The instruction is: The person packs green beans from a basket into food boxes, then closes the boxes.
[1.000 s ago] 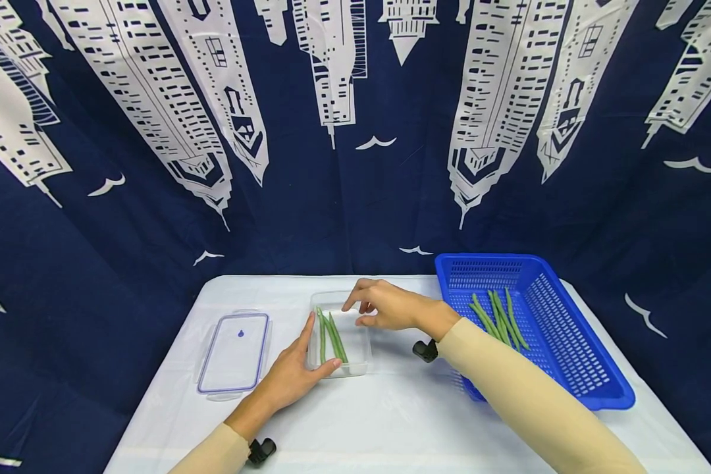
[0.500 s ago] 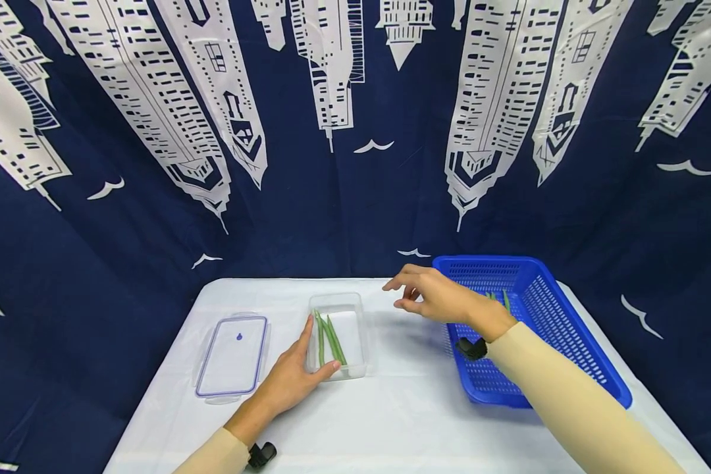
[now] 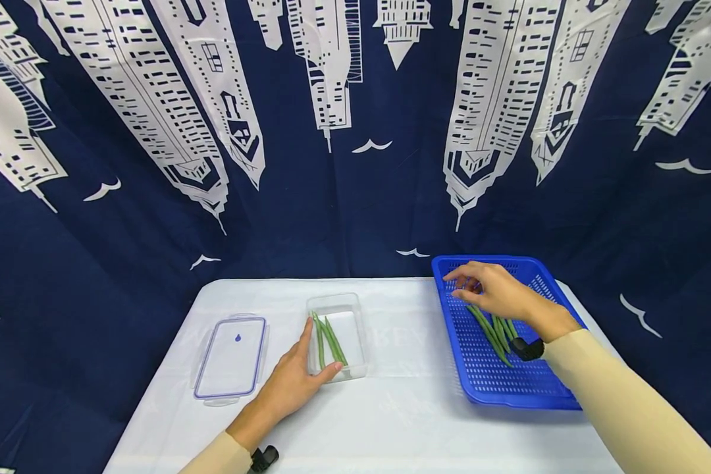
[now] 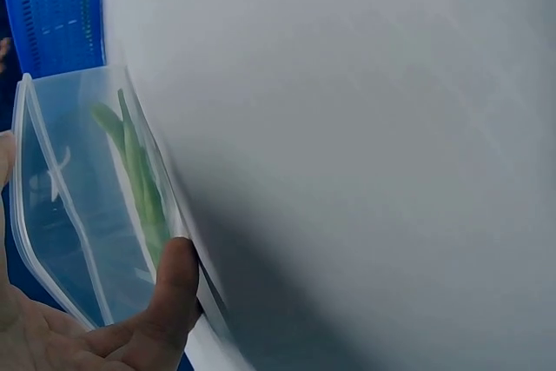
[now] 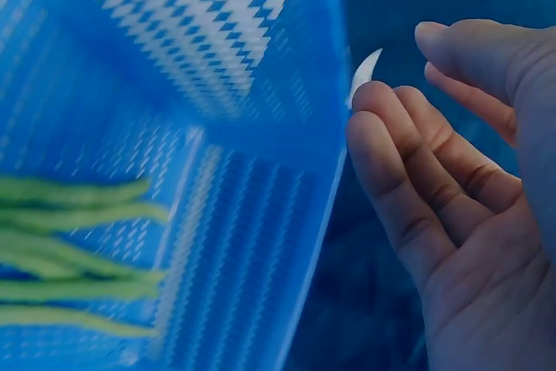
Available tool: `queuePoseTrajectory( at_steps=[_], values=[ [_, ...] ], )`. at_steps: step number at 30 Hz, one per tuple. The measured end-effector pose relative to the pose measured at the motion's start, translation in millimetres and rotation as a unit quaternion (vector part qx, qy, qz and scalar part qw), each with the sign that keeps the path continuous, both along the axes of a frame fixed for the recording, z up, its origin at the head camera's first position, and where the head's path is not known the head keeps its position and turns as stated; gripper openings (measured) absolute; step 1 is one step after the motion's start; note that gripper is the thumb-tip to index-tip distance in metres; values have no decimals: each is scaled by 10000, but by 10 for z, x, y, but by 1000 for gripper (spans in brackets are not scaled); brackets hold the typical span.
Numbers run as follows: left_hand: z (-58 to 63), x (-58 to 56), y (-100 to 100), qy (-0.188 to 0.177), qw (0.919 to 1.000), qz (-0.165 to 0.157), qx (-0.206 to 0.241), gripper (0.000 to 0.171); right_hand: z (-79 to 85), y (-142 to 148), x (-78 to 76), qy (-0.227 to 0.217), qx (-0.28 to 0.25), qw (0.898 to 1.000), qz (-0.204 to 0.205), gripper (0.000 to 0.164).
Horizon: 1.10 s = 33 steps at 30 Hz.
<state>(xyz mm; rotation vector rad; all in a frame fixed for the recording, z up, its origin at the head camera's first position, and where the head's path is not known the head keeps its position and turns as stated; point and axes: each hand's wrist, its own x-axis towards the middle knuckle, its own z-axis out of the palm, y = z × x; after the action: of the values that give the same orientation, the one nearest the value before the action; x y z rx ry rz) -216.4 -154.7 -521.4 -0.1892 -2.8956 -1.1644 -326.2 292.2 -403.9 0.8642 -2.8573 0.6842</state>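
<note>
My left hand (image 3: 293, 378) rests against the near left corner of a clear plastic food container (image 3: 355, 365), its index finger along the left side and its thumb on the near wall. Several green beans (image 3: 336, 342) lie lengthwise inside that container, toward its left. In the left wrist view the thumb (image 4: 178, 271) touches the outer wall, and the beans (image 4: 139, 171) show through the plastic. Above the blue basket (image 3: 471, 385) hovers my right hand (image 3: 498, 289), fingers loosely bent and holding nothing. More green beans (image 3: 490, 332) lie in the basket below it, partly hidden by the wrist.
Left of the container, a clear lid (image 3: 231, 359) with a blue-purple seal lies flat on the white table (image 3: 403, 408). A dark blue cloth (image 3: 343, 210) printed with white buildings hangs behind the table.
My right hand has moved right, from over the food container to above the blue basket, with nothing in its fingers. The left hand has stayed at the container.
</note>
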Motion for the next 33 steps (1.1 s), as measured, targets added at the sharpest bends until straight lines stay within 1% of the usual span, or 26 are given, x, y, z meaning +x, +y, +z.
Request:
queuePoseTrajectory(
  at_steps=[5, 9, 13, 18, 23, 27, 33],
  values=[
    [3, 19, 20, 3, 10000, 49, -10, 117, -171, 247, -99, -290, 123, 9993, -194, 31],
    [6, 31, 31, -17, 10000, 61, -30, 117, -320, 407, -135, -769, 213, 9964, -293, 35],
    [3, 30, 32, -46, 10000, 31, -63, 118, -444, 515, -151, -1145, 332, 9919, -433, 40],
    [5, 28, 30, -28, 9999, 23, -117, 118, -553, 570, -184, -1272, 379, 9898, -512, 43],
    [-15, 25, 28, 9, 9999, 33, -131, 118, -637, 592, -219, -1312, 521, 9887, -502, 48],
    [-22, 27, 25, 34, 9999, 34, -137, 118, -667, 581, -222, -1415, 555, 9873, -465, 53],
    [-27, 21, 17, 91, 9998, 50, -145, 118, -642, 539, -217, -1792, 521, 9810, -538, 61]
  ],
)
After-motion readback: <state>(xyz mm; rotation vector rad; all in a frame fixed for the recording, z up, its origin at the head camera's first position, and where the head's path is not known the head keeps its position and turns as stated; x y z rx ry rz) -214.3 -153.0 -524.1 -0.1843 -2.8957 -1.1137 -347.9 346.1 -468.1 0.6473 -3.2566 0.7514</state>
